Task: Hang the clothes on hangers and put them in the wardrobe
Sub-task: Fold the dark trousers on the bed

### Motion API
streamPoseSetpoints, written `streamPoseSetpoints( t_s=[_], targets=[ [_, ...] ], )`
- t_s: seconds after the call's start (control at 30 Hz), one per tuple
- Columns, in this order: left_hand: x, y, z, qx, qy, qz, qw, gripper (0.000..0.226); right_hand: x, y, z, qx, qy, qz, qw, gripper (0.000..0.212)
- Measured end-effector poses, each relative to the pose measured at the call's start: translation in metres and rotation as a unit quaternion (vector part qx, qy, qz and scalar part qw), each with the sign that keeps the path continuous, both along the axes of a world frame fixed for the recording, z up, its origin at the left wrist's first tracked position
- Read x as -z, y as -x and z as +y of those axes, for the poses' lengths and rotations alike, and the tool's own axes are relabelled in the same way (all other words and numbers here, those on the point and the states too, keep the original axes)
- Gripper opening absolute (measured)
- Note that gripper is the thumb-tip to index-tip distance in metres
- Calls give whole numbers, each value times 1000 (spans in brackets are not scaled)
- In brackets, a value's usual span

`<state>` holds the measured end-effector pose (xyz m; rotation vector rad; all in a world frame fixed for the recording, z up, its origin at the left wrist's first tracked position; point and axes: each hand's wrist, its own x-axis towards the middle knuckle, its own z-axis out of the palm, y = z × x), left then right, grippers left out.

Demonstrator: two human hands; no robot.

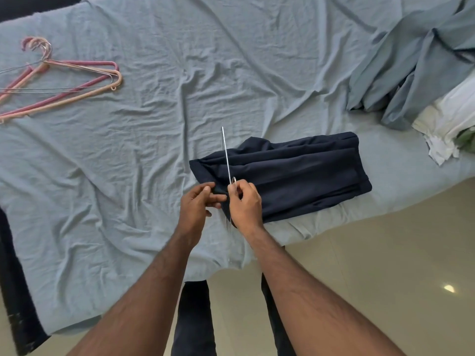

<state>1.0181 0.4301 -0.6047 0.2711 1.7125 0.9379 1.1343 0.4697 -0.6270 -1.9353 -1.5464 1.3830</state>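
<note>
Both our forearms reach out over the near edge of the bed (128,176), which is covered with a rumpled pale blue sheet. Our right hand (245,204) has its grip curled round the hook of a thin metal hanger (226,155), seen edge-on, so that it reads as one bright wire standing across the left end of the folded dark navy trousers (295,170). Our left hand (195,204) sits just beside the right — its fingers pinch a fold of the navy cloth at that same end, right by the wire. The trousers lie near the bed's near right edge, their length running away to the right.

Toward the far left corner of the bed lies a loose heap of spare hangers (77,80), pink, peach and thin wire ones, overlapping each other. Along the right edge a bundle of grey-blue cloth (411,73) is bunched up, and just beside it, nearer to us, some white cloth (447,124). Beyond the bed's near edge we see pale floor tiles (372,278).
</note>
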Motion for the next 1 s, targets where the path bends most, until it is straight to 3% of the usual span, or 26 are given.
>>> streamPoseSetpoints(
  t_s=[0.07,0.13,0.23,0.4,0.53,0.7,0.8,1.0],
  targets=[
    [8,-4,0,-43,68,56,995,25,0,-3,2,-29,6,-43,999,22],
    [12,-11,1,-44,166,89,981,50,3,-8,0,-92,12,-96,991,18],
    [17,-22,4,-4,240,26,970,59,11,-21,-5,-90,34,-100,990,25],
    [32,-17,14,-23,229,107,967,9,23,-51,7,69,120,70,988,22],
    [39,-8,5,-71,220,-14,973,17,29,-69,15,115,159,166,966,21],
    [48,-6,-3,-9,153,103,983,17,34,-77,39,179,140,171,959,16],
    [54,-4,-7,0,150,128,980,26,33,-96,58,238,124,160,950,18],
    [57,-7,-11,6,152,141,978,26,34,-121,69,166,104,124,973,22]
  ],
)
